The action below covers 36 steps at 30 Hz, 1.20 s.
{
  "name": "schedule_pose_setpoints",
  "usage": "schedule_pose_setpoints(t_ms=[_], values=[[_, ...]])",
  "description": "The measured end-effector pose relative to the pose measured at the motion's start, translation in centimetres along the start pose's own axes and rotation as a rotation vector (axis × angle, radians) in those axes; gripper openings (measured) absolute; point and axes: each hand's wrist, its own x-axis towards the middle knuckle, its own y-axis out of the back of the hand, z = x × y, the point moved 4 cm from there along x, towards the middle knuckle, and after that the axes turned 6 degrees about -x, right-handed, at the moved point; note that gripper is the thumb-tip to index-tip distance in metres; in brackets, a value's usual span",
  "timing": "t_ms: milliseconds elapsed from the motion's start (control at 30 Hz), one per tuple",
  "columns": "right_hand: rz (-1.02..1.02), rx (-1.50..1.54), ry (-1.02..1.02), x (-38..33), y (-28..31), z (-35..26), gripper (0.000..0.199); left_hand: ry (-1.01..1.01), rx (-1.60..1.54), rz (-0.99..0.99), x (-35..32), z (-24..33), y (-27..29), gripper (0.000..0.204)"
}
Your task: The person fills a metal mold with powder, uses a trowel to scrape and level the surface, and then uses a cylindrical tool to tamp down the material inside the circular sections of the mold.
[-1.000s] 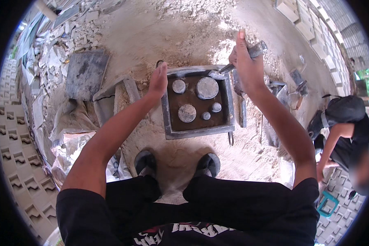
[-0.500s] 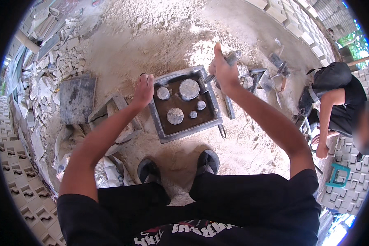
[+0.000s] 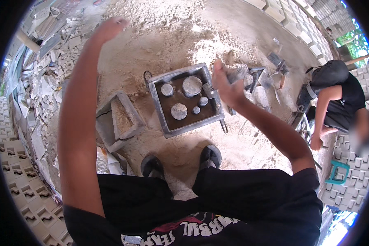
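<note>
A square grey metal mould (image 3: 185, 127) lies on the sandy ground in front of my shoes, with several round grey discs (image 3: 192, 85) on its dark inside. My right hand (image 3: 225, 84) is closed on a small grey tool or rag (image 3: 238, 74) just past the mould's right edge. My left hand (image 3: 110, 28) is raised high and far to the left, away from the mould, with nothing visible in it and its fingers loosely curled.
An open grey frame (image 3: 121, 123) lies left of the mould. Rubble and broken slabs (image 3: 41, 82) pile along the left. Patterned concrete blocks (image 3: 16, 180) line the lower left. A crouching person in black (image 3: 334, 102) works at the right, near tools (image 3: 274, 61) and a teal stool (image 3: 336, 174).
My left hand has left the mould's left rim and swung up and out to the left. My right hand stays by the right edge, still gripping the grey thing.
</note>
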Motion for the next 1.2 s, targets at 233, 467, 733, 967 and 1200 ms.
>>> schedule_pose_setpoints(t_ms=[233, 467, 733, 967, 1200], values=[[-0.004, 0.116, 0.015, -0.7, 1.5, 0.6, 0.045, 0.404, -0.015, -0.44, -4.2, -10.5, -0.2, 0.056], [0.178, 0.055, -0.087, 1.6, 2.4, 1.0, 0.051, 0.694, -0.184, -0.235, -8.7, -22.7, 5.4, 0.067], [0.196, -0.058, -0.097, 4.5, 2.3, 2.0, 0.055, 0.555, -0.237, -0.202, -6.6, -14.2, 3.8, 0.066], [0.19, -0.177, -0.045, 6.3, 2.5, 4.5, 0.052, 0.357, -0.15, -0.292, -4.3, -5.5, -0.8, 0.053], [0.108, 0.012, -0.007, 4.0, 0.7, 3.2, 0.052, -0.363, -0.141, -0.507, -4.3, 8.2, -11.0, 0.033]])
